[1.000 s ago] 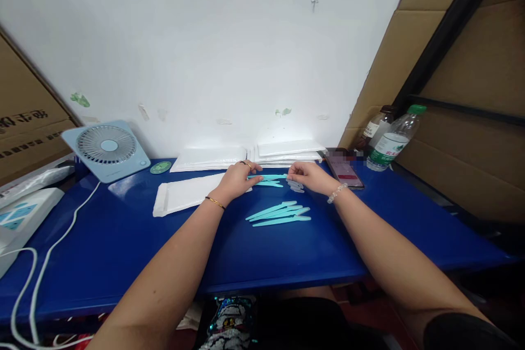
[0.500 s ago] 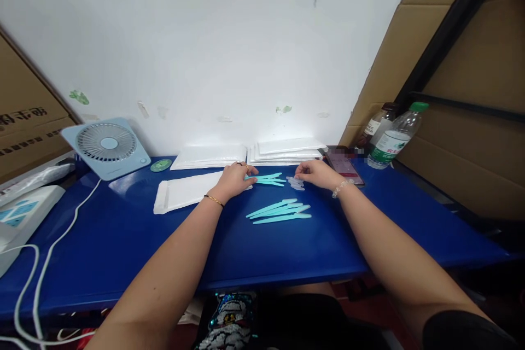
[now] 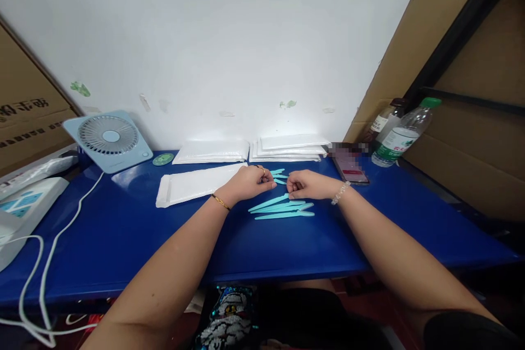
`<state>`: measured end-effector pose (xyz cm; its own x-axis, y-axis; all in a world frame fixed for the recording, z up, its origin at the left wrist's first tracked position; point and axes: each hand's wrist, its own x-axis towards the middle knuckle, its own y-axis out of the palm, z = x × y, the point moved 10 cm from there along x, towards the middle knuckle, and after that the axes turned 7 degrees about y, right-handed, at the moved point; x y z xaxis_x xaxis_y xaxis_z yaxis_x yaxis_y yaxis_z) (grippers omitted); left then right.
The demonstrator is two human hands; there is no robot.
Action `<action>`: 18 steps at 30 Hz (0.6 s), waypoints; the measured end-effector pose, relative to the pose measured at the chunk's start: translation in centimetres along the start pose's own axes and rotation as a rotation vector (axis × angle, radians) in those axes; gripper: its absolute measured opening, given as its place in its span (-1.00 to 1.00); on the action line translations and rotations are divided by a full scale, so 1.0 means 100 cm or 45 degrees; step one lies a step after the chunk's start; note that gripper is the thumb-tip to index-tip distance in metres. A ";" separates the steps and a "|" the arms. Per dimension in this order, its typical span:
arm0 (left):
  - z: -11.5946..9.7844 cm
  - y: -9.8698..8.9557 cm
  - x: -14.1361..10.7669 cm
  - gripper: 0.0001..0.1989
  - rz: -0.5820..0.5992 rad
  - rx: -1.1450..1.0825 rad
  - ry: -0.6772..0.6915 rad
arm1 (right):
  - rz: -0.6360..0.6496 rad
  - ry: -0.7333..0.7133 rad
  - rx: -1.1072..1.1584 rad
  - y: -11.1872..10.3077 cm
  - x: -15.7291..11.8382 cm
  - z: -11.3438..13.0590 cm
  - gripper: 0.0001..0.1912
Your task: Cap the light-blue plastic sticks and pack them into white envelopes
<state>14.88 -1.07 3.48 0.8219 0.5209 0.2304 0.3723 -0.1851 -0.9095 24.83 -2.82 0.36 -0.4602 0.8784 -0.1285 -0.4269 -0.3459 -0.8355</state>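
Several turquoise sticks with flat heads [image 3: 283, 208] lie fanned on the blue table. Further back are more turquoise sticks [image 3: 279, 173], partly covered by my hands. My left hand [image 3: 256, 181] is closed beside these rear sticks, its fingertips pinched; what it holds is too small to name. Just to the right, my right hand [image 3: 305, 185] has its fingers curled together, with fingertips at the head of the uppermost front stick. Whatever is between them is hidden. A white padded envelope [image 3: 197, 185] lies flat to the left, its right end behind my left hand.
Two stacks of white envelopes [image 3: 211, 151] [image 3: 287, 149] stand against the wall. A blue fan [image 3: 110, 139] and a green disc [image 3: 163, 159] are at the left, near a white cable [image 3: 61, 235]. A phone [image 3: 350, 167] and bottles [image 3: 397, 142] are at the right.
My left hand has moved right, over the rear sticks. My right hand has come left and nearer, from the small clear pieces to the front sticks. Those clear pieces are now out of sight.
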 end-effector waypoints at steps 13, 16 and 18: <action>0.005 -0.006 0.007 -0.78 -0.092 0.219 -0.072 | -0.306 0.052 -0.046 -0.035 -0.002 -0.010 -0.83; 0.021 -0.011 0.004 -0.76 -0.148 0.283 -0.177 | -0.344 0.195 -0.126 -0.045 -0.003 -0.035 -0.83; 0.030 -0.013 0.001 -0.77 -0.179 0.314 -0.224 | -0.339 0.278 -0.142 -0.049 -0.006 -0.046 -0.83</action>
<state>13.20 1.72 3.60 0.6749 0.6670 0.3156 0.3432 0.0950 -0.9345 30.80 -0.16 2.11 -0.1621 0.9868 0.0004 -0.4163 -0.0680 -0.9067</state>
